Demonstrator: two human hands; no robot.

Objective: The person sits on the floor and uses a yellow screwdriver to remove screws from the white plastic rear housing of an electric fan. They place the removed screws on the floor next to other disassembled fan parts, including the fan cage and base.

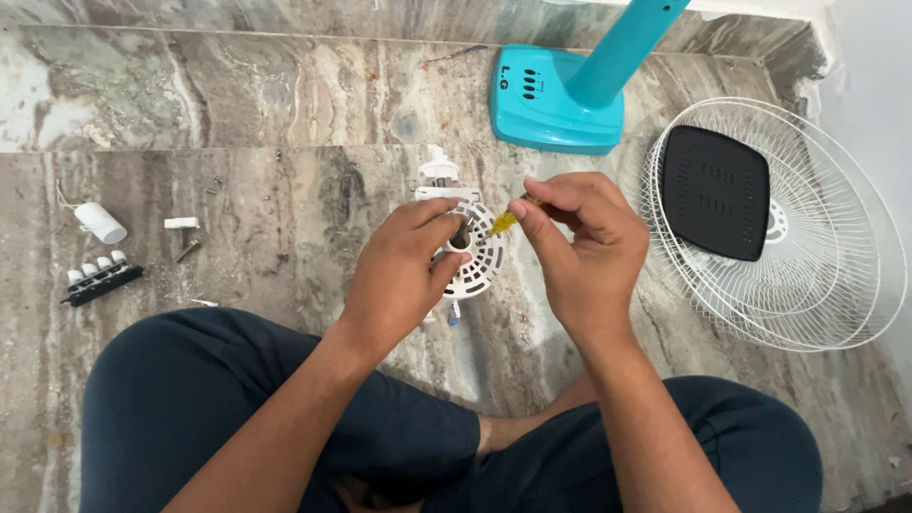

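The fan is well into being taken apart: the teal base point(556, 100) stands far off, the white wire guard point(836, 275) lies at the right with a black cover point(714, 193) on it, and a switch block point(100, 278), capacitor point(100, 222) and screws point(187, 249) sit at the left. The left hand point(399, 275) pinches the white motor housing point(475, 252) at the centre, steadying it on the floor. The right hand point(584, 252) pinches a yellow-handled screwdriver point(505, 222), tip at the housing, so it seems fasteners remain there.
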